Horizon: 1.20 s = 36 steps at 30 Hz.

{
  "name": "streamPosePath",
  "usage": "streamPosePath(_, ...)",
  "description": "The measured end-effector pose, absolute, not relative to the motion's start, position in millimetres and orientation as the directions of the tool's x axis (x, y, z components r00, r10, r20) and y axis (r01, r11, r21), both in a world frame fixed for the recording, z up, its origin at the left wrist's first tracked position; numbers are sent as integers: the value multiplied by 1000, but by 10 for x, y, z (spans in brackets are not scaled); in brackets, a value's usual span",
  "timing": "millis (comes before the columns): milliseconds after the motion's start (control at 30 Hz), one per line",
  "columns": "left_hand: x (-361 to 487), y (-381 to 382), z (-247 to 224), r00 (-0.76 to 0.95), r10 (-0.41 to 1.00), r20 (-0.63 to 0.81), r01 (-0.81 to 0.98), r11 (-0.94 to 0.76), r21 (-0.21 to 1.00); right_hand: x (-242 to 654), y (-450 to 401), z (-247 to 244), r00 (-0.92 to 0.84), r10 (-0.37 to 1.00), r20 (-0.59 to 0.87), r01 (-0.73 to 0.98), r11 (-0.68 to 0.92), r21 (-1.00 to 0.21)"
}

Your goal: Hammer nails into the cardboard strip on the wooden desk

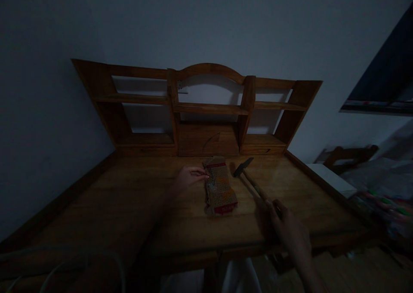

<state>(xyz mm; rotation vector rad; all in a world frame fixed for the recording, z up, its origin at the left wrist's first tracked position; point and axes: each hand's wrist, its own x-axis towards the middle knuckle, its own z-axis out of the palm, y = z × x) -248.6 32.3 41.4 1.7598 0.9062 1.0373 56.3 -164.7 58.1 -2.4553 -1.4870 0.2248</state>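
My right hand point(288, 226) is wrapped round the wooden handle of a hammer point(255, 186). The dark metal head is raised a little above the desk, right of a torn, flattened piece of printed cardboard point(222, 189). The cardboard lies on the desktop and has red bands at its two ends and a speckled tan and orange face. At its left edge my left hand point(192, 177) has thumb and fingertips pinched together over the upper part. Whatever small thing sits between those fingertips is too dark to make out. A patch of thin dark marks shows on the cardboard beside them.
A wooden desk point(129, 189) carries a hutch of shelves point(211, 109) along its back, with raised rims at both sides. Beyond the right rim are a white surface point(332, 179), a wooden chair back point(350, 153) and a heap of bagged items. The room is dim.
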Motion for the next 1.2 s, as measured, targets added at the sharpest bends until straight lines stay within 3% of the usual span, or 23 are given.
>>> streamPosePath(233,-2189,20,320,394,875,281,201,-380,903,562,-1650,590,472,882,3,842,-450,-297)
streamPosePath(533,-2266,-66,392,463,803,376,372,-561,740,576,-1635,559,479,878,2,839,-458,-293)
streamPosePath(900,-2275,-22,312,479,794,375,283,-544,790,525,-1735,588,475,879,28,815,-428,-390)
streamPosePath(1200,-2265,5,230,491,798,349,301,-531,792,371,-1904,915,479,877,19,779,-415,-470)
